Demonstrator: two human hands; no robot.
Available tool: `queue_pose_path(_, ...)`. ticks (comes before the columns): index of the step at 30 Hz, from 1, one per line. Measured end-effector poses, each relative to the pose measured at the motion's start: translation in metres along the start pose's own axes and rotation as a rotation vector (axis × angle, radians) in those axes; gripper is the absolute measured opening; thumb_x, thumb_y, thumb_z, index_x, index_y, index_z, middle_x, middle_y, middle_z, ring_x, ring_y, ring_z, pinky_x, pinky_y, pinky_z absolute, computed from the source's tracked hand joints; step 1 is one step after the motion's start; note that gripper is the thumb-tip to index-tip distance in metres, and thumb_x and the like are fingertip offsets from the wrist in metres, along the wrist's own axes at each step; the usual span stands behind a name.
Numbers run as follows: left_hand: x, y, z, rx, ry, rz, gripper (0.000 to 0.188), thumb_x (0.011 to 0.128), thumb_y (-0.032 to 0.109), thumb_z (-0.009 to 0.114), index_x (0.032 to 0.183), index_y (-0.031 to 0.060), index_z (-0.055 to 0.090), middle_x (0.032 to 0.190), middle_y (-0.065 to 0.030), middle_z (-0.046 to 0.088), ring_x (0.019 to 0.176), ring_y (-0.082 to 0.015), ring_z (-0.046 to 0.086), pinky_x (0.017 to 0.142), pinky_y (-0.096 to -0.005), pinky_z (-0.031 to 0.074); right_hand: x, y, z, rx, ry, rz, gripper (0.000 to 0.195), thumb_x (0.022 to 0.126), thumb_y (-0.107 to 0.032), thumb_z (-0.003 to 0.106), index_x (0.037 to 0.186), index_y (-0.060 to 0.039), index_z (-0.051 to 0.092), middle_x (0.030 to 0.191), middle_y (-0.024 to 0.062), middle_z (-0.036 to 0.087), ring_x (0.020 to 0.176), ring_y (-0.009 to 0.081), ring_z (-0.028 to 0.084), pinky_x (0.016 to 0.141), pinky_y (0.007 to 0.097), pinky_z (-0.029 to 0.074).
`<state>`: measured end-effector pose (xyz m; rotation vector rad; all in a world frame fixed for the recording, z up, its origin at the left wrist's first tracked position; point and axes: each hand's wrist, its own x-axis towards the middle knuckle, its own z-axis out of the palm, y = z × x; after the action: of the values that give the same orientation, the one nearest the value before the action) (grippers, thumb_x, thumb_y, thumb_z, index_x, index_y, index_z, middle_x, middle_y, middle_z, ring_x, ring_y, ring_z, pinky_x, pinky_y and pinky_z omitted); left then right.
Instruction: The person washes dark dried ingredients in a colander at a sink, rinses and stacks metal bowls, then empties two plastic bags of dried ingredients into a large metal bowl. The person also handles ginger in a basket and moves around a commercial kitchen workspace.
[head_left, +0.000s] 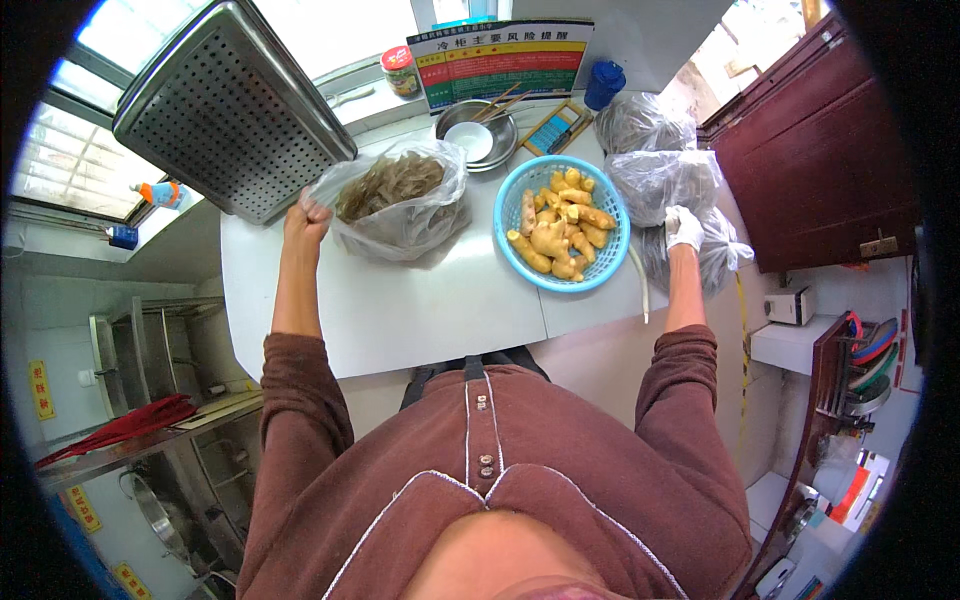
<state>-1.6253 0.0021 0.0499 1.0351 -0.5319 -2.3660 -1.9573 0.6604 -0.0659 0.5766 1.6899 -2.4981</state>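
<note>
My left hand (316, 213) is closed on the left edge of an open clear plastic bag (442, 214). Brownish, ribbon-like dried food, perhaps kelp (397, 182), shows in the bag's mouth. A thin white glove covers my right hand (683, 228), which rests against tied plastic bags (664, 184) at the table's right side; whether its fingers grip the plastic is unclear. Between my hands stands a round blue plastic basket (504, 247) holding several pieces of ginger root (550, 238). A pale strip (641, 285) lies between the basket and my right hand.
A perforated steel tray (232, 112) leans at the back left. Behind the basket are nested metal bowls with a white bowl (469, 141) and chopsticks, a mandoline grater (556, 129), a blue lidded cup (604, 84), a red-lidded jar (400, 71) and a printed sign. A dark red door stands right.
</note>
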Motion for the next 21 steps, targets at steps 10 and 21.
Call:
queue_pose_path(10, -0.105, 0.023, -0.098, -0.176, 0.165, 0.108, 0.025, 0.094, 0.026, 0.041, 0.099, 0.0038, 0.051, 0.049, 0.0051, 0.027, 0.039, -0.0064, 0.021, 0.035, -0.0219, 0.019, -0.024, -0.057, 0.028, -0.145, -0.267, -0.155, 0.020, 0.087, -0.011, 0.050, 0.094, 0.0059, 0.057, 0.074, 0.0153, 0.062, 0.054, 0.0183, 0.057, 0.046, 0.0246, 0.046)
queue_pose_path(21, -0.177, -0.006, -0.155, 0.296, 0.353, 0.166, 0.016, 0.084, 0.017, 0.063, 0.078, 0.0114, 0.050, 0.054, 0.0065, 0.032, 0.041, -0.0063, 0.027, 0.038, -0.0229, 0.023, -0.059, -0.022, 0.030, -1.384, -0.162, -0.759, 0.038, 0.065, -0.029, 0.074, 0.091, -0.0053, 0.061, 0.091, 0.0155, 0.059, 0.084, 0.0254, 0.059, 0.073, 0.0361, 0.047)
